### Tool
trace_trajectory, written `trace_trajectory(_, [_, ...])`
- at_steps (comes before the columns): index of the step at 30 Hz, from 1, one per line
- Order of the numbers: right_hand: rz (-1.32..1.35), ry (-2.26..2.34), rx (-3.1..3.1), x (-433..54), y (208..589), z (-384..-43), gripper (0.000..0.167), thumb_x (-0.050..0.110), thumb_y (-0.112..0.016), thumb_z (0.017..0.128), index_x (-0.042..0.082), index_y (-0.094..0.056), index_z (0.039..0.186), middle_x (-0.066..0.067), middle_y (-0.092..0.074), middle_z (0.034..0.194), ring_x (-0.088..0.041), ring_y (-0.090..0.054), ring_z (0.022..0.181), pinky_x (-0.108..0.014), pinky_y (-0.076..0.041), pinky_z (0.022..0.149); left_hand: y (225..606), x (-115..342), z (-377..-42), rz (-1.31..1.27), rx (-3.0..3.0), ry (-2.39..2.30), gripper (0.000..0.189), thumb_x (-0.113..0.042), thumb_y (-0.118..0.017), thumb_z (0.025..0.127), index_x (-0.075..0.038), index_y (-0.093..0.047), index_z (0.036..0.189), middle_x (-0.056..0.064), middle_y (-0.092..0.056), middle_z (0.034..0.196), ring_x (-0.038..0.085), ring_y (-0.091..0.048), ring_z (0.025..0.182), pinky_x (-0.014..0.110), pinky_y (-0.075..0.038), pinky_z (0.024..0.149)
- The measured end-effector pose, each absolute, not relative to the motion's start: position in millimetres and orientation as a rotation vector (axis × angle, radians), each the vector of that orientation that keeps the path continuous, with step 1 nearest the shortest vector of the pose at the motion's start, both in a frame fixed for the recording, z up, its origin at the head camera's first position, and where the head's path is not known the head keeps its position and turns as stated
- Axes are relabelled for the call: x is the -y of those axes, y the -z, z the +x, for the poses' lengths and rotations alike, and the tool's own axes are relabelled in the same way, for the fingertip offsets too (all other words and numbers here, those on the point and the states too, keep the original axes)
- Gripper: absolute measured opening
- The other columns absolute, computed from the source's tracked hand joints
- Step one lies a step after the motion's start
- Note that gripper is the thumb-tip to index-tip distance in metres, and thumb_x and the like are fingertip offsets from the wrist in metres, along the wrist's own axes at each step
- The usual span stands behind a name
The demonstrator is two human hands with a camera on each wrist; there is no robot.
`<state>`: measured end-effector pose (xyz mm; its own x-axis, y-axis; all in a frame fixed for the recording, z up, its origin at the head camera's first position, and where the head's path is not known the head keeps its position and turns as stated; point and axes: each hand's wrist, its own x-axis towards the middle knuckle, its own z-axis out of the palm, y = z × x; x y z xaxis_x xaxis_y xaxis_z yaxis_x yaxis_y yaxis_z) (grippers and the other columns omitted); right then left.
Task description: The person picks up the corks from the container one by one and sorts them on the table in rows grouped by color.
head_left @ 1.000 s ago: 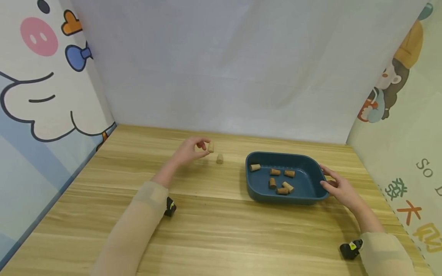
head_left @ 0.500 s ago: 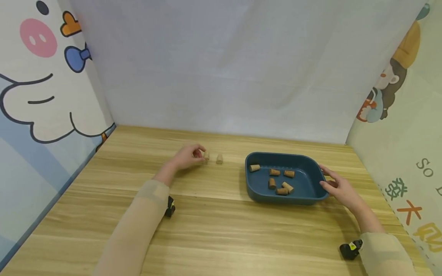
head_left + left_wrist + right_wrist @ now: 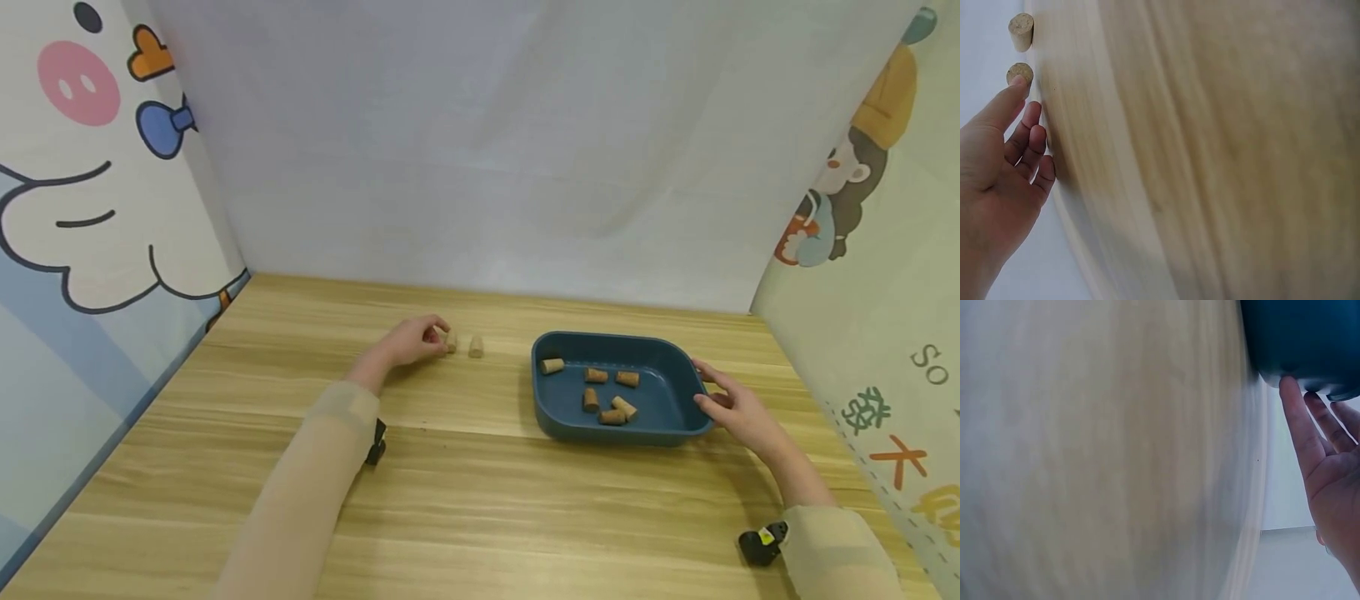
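Note:
In the head view, my left hand [image 3: 412,340] pinches a pale cork [image 3: 452,342] between thumb and fingers. That cork stands upright on the table, with a second upright cork [image 3: 476,347] a small gap to its right. The thumb rests on the near side of the held cork [image 3: 1019,74] in the left wrist view; the fingers behind it are partly hidden. My right hand [image 3: 738,408] touches the right end of a dark blue basin [image 3: 660,433]. Its fairly straight fingers [image 3: 1300,419] lie against the outer wall in the right wrist view.
Inside the basin lie several corks, some pale [image 3: 552,366] and some brown [image 3: 627,378]. A wooden table [image 3: 465,517] spans the area beneath both hands. Behind it hangs a plain pale cloth [image 3: 480,167], and printed panels stand left and right.
My left hand has brought its cork down from behind the other cork to stand on that cork's left, then shifted it slightly right. The right hand and basin stay put.

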<state>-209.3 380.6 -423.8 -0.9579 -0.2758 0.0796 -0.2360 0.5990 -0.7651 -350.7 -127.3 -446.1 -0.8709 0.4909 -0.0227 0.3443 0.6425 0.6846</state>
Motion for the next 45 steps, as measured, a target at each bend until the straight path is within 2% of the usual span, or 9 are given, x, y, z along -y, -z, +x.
trace_trajectory(16, [-0.420,1.292,-2.763,-382.6,425.0,-212.0,0.058,0.016,-0.047,0.100,0.003,-0.020,0.150,-0.033,-0.030,0.139,0.006,-0.056,0.091,-0.031,-0.054,0.061,449.3,124.8,-355.4,0.676,-2.658,-0.993,0.037,-0.018,-0.066,0.090,0.000,-0.057,0.121,0.007,-0.058,0.086,0.016,-0.051,0.077,0.029,-0.044,0.073])
trace_trajectory(32, [-0.421,1.297,-2.744,-382.1,424.1,-213.4,0.059,0.015,-0.047,0.100,-0.001,-0.018,0.149,-0.035,-0.028,0.140,0.011,-0.055,0.092,-0.030,-0.055,0.062,451.3,125.7,-357.6,0.634,-2.651,-0.982,0.043,-0.019,-0.067,0.089,-0.001,-0.054,0.126,0.007,-0.059,0.090,0.016,-0.053,0.079,0.029,-0.045,0.074])
trace_trajectory(45, [-0.417,1.290,-2.759,-382.7,425.1,-213.9,0.059,0.015,-0.047,0.100,0.001,-0.019,0.149,-0.035,-0.030,0.139,0.011,-0.054,0.092,-0.031,-0.055,0.062,445.9,127.6,-354.5,0.642,-2.650,-1.011,0.049,-0.016,-0.069,0.087,0.001,-0.051,0.129,0.008,-0.059,0.092,0.018,-0.054,0.083,0.029,-0.047,0.076])
